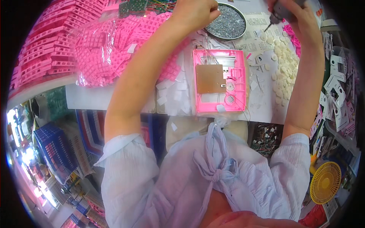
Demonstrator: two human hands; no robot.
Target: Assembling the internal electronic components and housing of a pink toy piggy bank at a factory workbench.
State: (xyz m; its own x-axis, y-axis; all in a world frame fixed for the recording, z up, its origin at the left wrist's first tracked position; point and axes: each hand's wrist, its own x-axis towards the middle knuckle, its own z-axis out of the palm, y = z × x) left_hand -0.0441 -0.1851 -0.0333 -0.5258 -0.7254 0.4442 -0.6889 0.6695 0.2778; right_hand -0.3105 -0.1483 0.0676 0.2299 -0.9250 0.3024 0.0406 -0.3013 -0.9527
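My left hand [195, 14] is at the left rim of a round tin [245, 28] filled with small metal screws [226, 22]. Its fingers are curled together, and whatever they may pinch is too small to make out. At the top right, my right hand [300, 17] grips a dark grey electric screwdriver [283, 12], its thin bit pointing down and left. Between my forearms a pink plastic housing [238, 99] lies open on the table. A brown circuit board [210, 78] sits inside it, with thin wires and a round part beside it.
Pink plastic parts [131, 34], some in a clear bag, heap up on the left beside stacked pink frames [49, 41]. Cream round discs [285, 70] lie along the right. White paper pieces [173, 95] are left of the housing. A yellow basket [325, 182] is lower right.
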